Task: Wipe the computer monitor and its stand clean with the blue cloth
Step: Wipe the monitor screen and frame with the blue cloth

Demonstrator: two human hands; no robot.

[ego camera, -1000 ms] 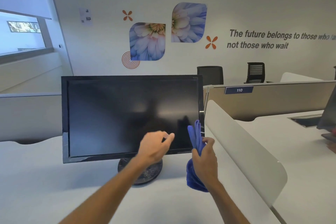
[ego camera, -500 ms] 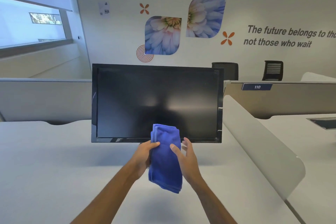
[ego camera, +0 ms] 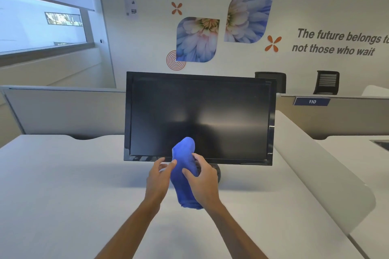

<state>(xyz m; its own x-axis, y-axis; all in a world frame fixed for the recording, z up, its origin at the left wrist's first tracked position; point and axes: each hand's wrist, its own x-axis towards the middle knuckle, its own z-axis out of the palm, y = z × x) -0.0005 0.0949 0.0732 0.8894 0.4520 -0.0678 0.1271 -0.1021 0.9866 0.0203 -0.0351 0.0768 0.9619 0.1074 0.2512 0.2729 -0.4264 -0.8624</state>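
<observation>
A black computer monitor (ego camera: 200, 118) with a dark screen stands upright on the white desk (ego camera: 63, 185). Only a sliver of its round stand (ego camera: 217, 171) shows behind my hands. The blue cloth (ego camera: 184, 160) is bunched and held upright in front of the monitor's lower edge. My right hand (ego camera: 203, 181) grips the cloth from the right with curled fingers. My left hand (ego camera: 159, 176) touches the cloth's left side with its fingertips and thumb.
A curved white divider (ego camera: 315, 170) runs along the desk's right side. Grey partition panels (ego camera: 63, 109) stand behind the desk, one bearing a "110" label (ego camera: 312, 101). Two black office chairs (ego camera: 326, 82) stand by the far wall.
The cloth has gone from a flat folded pad to a bunched roll. My right hand has closed round it. The view has shifted slightly, and both hands stay in front of the monitor's lower edge.
</observation>
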